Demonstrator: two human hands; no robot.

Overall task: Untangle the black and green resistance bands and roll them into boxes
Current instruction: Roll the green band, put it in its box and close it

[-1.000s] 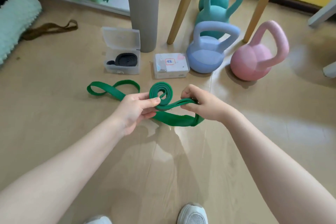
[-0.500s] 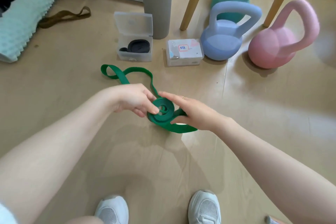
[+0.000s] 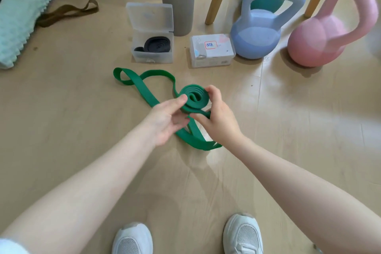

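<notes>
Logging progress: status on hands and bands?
Left hand and right hand both grip green band, half coiled. Black band already boxed. Nothing in the way.

open box (image 3: 152, 33) left of closed box (image 3: 212, 50)

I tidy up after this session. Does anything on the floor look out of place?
A brown strap lies loose beside the mint foam roller, in no box. The green band is only half coiled, its tail looped on the floor.

closed clear box (image 3: 212, 50), red-framed white label, handwritten characters, apparently "绿色"
</notes>
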